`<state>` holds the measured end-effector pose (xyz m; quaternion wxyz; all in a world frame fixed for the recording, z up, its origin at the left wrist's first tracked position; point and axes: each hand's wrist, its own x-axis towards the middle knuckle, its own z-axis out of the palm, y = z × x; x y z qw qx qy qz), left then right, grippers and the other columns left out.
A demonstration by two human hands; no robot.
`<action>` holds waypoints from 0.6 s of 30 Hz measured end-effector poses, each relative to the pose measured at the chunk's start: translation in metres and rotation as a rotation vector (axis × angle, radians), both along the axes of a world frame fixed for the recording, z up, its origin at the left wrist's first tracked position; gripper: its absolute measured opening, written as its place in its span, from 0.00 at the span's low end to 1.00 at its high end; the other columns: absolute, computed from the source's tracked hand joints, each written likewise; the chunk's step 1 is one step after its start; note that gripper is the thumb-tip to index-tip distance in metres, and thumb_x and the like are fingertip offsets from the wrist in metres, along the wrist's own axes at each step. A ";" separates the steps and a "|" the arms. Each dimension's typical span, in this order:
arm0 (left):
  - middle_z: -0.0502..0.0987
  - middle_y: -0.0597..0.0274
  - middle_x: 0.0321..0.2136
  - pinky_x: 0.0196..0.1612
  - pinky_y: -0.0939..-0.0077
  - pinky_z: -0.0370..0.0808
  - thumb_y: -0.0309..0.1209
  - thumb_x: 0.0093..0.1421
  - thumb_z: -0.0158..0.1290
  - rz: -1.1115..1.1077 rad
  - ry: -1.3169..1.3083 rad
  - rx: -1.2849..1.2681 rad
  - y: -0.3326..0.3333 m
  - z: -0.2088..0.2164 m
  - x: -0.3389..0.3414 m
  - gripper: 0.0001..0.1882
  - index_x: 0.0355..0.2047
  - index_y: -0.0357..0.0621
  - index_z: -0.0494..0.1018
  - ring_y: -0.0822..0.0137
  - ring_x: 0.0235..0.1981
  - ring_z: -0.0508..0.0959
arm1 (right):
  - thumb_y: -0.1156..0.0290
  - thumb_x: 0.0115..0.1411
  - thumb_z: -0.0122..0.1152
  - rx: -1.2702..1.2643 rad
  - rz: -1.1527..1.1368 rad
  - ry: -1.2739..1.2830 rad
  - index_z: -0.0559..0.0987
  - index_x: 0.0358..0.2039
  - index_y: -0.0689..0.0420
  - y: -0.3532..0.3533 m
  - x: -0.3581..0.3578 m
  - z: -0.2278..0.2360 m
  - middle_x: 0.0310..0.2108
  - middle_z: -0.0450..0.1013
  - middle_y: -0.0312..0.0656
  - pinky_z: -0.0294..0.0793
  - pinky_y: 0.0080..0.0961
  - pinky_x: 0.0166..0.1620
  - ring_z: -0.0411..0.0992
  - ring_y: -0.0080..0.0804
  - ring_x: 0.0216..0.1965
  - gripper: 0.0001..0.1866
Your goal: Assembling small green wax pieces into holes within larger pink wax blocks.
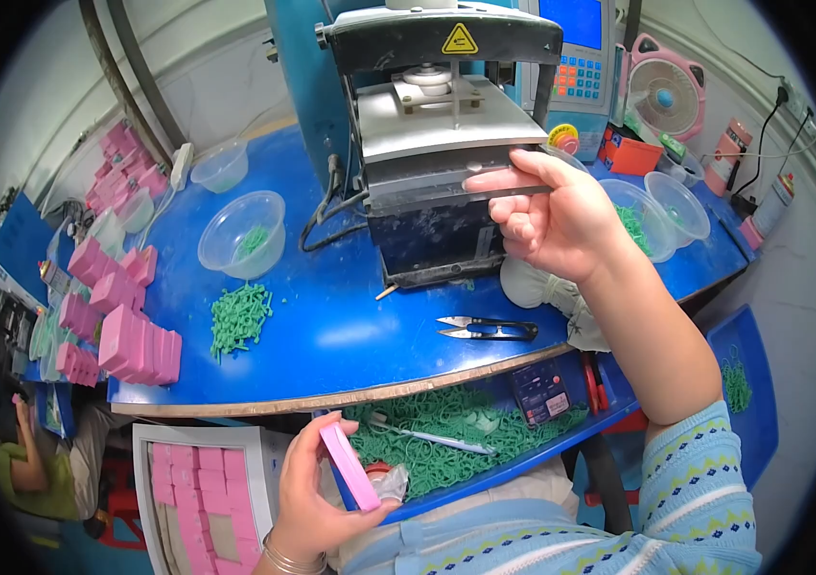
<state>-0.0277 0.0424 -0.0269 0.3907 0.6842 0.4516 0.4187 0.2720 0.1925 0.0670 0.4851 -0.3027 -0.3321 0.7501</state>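
Blue bench (350, 326) behind; left hand (317, 503) grips pink block (349, 467), long axis upper-left to lower-right; right hand (552, 216) pinches press tray (446, 187).

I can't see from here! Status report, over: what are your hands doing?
Left hand grips a flat pink rectangular block near the lap. Right hand pinches the grey press machine's front plate. Small black snips lie on the blue table, untouched.

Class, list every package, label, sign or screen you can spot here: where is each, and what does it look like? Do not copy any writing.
Warning sign: yellow triangle on the press's black top.
Screen: blue rectangle on the control unit, top right.
Pink boxes: flat stacks, table's left.
Pink box: slim, in the left hand.
Dark card: rectangular, lower tray.
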 end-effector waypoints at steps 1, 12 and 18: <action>0.67 0.53 0.46 0.46 0.72 0.69 0.34 0.30 0.70 0.005 -0.002 0.001 0.001 0.000 0.001 0.48 0.52 0.36 0.57 0.67 0.41 0.71 | 0.60 0.64 0.35 0.034 0.012 0.017 0.72 0.40 0.69 -0.002 0.000 -0.001 0.21 0.73 0.47 0.63 0.19 0.19 0.65 0.25 0.15 0.23; 0.65 0.47 0.49 0.53 0.66 0.63 0.29 0.31 0.69 0.054 -0.185 -0.091 0.001 -0.004 0.010 0.51 0.54 0.39 0.51 0.60 0.48 0.67 | 0.60 0.64 0.36 0.082 -0.035 0.041 0.71 0.39 0.70 -0.005 -0.001 -0.006 0.21 0.73 0.50 0.65 0.18 0.18 0.66 0.28 0.14 0.23; 0.60 0.52 0.50 0.52 0.66 0.63 0.25 0.33 0.67 0.113 -0.209 -0.107 -0.002 -0.011 0.010 0.50 0.55 0.41 0.50 0.61 0.51 0.64 | 0.59 0.64 0.36 0.152 -0.032 -0.022 0.72 0.38 0.68 -0.003 0.000 -0.008 0.20 0.73 0.49 0.65 0.18 0.18 0.67 0.28 0.15 0.23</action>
